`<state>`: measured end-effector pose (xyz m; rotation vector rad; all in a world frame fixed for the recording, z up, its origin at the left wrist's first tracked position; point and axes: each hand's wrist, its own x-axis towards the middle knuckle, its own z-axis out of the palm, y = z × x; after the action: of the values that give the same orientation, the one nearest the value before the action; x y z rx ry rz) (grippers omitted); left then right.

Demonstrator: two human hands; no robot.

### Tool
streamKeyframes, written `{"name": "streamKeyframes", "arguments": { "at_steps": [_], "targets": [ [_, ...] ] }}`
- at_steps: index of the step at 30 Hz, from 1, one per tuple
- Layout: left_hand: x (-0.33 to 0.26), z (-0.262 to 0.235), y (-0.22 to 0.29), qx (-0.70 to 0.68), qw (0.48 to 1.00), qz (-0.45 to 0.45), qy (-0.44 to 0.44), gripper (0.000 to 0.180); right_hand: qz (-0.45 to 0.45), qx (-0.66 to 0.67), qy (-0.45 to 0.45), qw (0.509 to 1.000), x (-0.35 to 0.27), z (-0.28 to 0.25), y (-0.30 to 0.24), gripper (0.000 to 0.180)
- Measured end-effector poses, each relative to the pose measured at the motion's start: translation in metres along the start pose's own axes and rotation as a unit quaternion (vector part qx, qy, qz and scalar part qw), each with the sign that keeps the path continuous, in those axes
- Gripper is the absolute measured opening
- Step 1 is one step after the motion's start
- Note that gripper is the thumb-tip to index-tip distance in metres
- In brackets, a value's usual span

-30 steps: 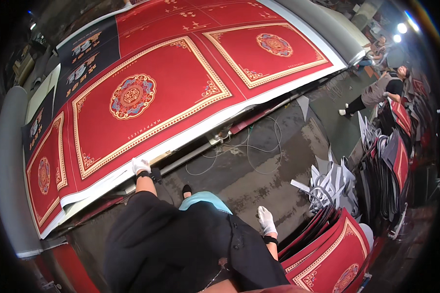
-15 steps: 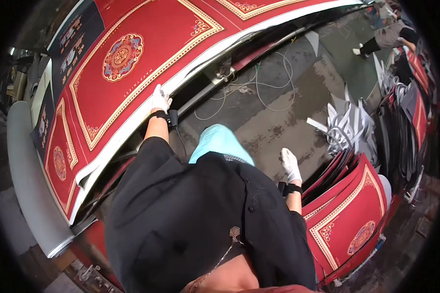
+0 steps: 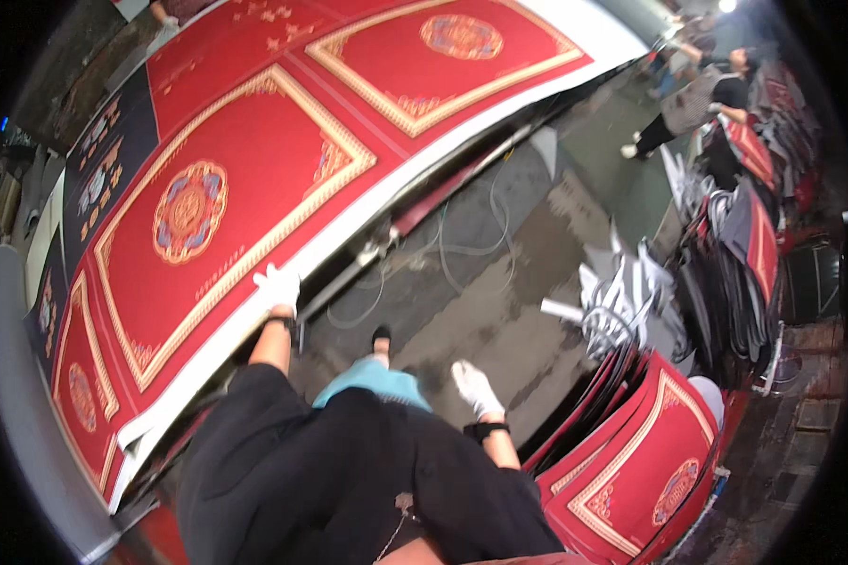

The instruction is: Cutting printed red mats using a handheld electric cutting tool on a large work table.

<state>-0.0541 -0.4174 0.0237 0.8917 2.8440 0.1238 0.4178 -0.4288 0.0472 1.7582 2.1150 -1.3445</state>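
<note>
One red printed sheet [image 3: 273, 141] is spread over the bench [image 3: 339, 281], its long axis apparently following the near edge. Its white border [image 3: 198, 365] is touched by the nearer left hand [image 3: 279, 285], fingers splayed, nothing visibly gripped. The right hand [image 3: 477, 389] is held off the bench, uncurled, near stacked red mats [image 3: 631, 452]; grey strips [image 3: 620, 306] are heaped beyond.

Two white gloves [image 3: 477, 388] were there, one on the left hand [image 3: 281, 287] and one on the right hand [image 3: 479, 392], with two black wristbands [image 3: 486, 431]. The one printed sheet [image 3: 264, 174] on the left showed three gold borders [image 3: 326, 115] and three round emblems [image 3: 190, 212]; one grey roll [image 3: 28, 395] lay at its left end. One dark shoe [image 3: 382, 333] and one necklace [image 3: 404, 502] were near. At least one co-worker [image 3: 690, 115] stood at the far right. The near-right mats [image 3: 627, 461] overlapped too closely to count.
</note>
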Motion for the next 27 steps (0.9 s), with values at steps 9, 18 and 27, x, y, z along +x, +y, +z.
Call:
{"name": "streamKeyframes", "arguments": {
  "at_steps": [9, 18, 27],
  "targets": [
    [0.053, -0.035, 0.053, 0.02, 0.998, 0.056, -0.03, 0.069, 0.0, 0.018, 0.024, 1.0, 0.049, -0.016, -0.044, 0.045],
    [0.069, -0.048, 0.061, -0.008, 0.987, 0.077, -0.139, 0.086, 0.058, 0.037, -0.036, 0.997, 0.061, -0.002, -0.077, 0.057],
    [0.067, -0.054, 0.062, -0.005, 0.99, 0.074, -0.122, 0.083, 0.075, -0.051, -0.098, 0.991, 0.075, 0.003, -0.133, 0.059]
  ]
}}
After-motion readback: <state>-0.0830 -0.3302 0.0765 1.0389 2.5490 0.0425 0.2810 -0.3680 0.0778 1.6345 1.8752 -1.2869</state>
